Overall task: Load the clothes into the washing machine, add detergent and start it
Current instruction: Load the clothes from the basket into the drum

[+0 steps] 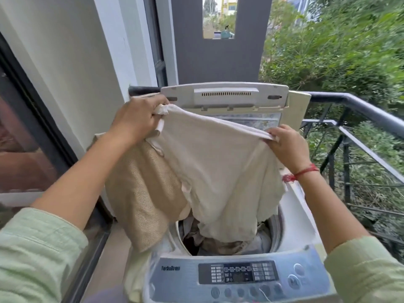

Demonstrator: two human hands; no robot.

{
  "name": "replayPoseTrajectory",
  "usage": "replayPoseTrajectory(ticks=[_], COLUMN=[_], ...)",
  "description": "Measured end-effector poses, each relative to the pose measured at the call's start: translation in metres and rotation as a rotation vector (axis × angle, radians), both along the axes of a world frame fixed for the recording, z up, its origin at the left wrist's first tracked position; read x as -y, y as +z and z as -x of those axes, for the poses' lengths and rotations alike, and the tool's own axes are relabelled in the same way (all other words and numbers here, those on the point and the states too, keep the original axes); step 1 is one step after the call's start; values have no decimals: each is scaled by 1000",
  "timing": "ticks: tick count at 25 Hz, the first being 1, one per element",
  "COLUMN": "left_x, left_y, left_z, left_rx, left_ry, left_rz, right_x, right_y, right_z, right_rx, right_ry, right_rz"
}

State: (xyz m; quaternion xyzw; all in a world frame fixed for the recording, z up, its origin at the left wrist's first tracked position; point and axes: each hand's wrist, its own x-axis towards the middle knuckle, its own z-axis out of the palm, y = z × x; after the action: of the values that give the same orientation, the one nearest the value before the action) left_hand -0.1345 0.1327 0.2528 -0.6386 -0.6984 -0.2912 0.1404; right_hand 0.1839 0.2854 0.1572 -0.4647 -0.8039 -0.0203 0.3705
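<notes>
left hand [140, 119]: fist clamped on the top-left corner of the cream garment [214, 167], raised just in front of the lid's left end
right hand [288, 145]: fingers pinching the garment's top hem at its right end, lower than the left hand; red thread [303, 171] on the wrist
hands: well apart, with the hem stretched taut between them
cream garment: hangs as a sheet over the washing machine [290, 215]; bottom edge reaches down into the drum opening
beige knit cloth [140, 193]: hangs under the left forearm, outside the machine's left rim; can't tell what holds it
drum load [220, 246]: mixed clothes already in the tub; dark gap open at front-left of the tub
lid [225, 95]: folded up at the back edge
control panel [238, 274]: along the near edge, uncovered
left side: wall [65, 62] and dark window frame [32, 106] close to the machine, narrow floor strip between
right side: dark railing [371, 110] just beside the machine, greenery beyond
top deck: bare white strip to the right of the tub
</notes>
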Motion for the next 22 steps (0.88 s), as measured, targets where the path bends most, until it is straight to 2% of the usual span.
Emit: replayPoseTrajectory(ticks=[2,3,5,6,7,9,12,13,14,15,16,17,18,19,20,21,22], left_x=[-1,-1,1,3,5,5,-5,-5,-4,0,5,12,20,28,33,36,37], left_y=[-11,-17,-30,-38,-44,-52,-48,-45,-44,-47,-54,-62,-70,-75,-80,-84,-86], left_z=[7,11,23,31,37,46,45,42,42,42,45,47,50,52,55,57,58], left_rx=[0,17,52,61,81,152,226,239,244,244,249,264,289,315,351,381,393], left_ry=[43,74,147,183,219,282,291,265,219,160,86,12,-51,-92,-113,-120,-127], left_rz=[21,37,61,80,99,98,-1,-41,-69,-63,-4,122,305,498,637,698,694], right_x=[3,7,16,19,16,-2,-16,-13,-4,8,21,32,44,54,67,78,84], right_y=[-29,-55,-104,-114,-108,-71,21,39,46,45,33,14,-4,-22,-38,-55,-72], right_z=[2,2,-7,-13,-17,-15,-8,-7,-9,-12,-15,-19,-22,-24,-23,-21,-17], right_rx=[-128,-67,226,305,311,106,-480,-602,-642,-594,-478,-303,-73,188,526,865,1098], right_ry=[-137,-137,-34,13,20,-57,-102,-122,-143,-153,-131,-45,80,184,242,274,327], right_rz=[-54,56,410,556,610,515,257,100,-76,-249,-364,-339,-128,246,637,920,1069])
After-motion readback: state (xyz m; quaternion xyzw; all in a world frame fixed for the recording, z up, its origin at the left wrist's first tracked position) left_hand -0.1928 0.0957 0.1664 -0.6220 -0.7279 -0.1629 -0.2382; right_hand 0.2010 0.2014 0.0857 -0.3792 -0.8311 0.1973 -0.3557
